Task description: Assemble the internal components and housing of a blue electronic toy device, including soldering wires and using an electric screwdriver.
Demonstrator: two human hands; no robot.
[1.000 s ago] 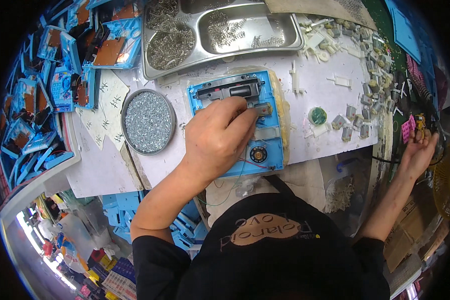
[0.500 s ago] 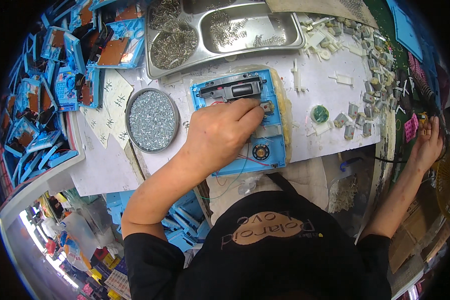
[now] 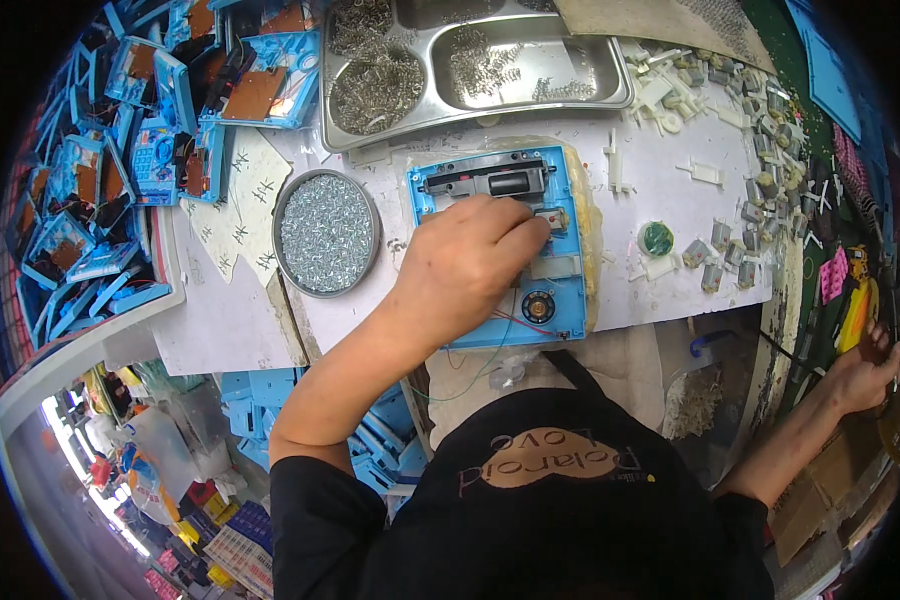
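"What sits nearest?"

"The black shirt (image 3: 570, 530), then the right hand (image 3: 865, 378), out at the right edge beside a yellow object (image 3: 856, 318). Its fingers are curled; I can't tell whether they're clamped on anything."

"And the piece being worked on?"

"The blue casing (image 3: 571, 285) lies open and face-up on padding on the tabletop (image 3: 225, 335), in front of the person. Its round speaker (image 3: 538, 307) is at the near end."

"The left hand (image 3: 475, 260)?"

"Over the casing's middle, thumb and forefinger bunched just beside a small motor (image 3: 553, 219). What's under them is hidden, so I can't say if they grip something."

"Beyond that?"

"A black mechanism (image 3: 510, 183) along the casing's far side. Left of the casing is a round dish (image 3: 377, 235) of silver screws (image 3: 325, 235); to the right, a green roll (image 3: 655, 238). Farthest, a steel tray (image 3: 602, 75) holding springs (image 3: 485, 68)."
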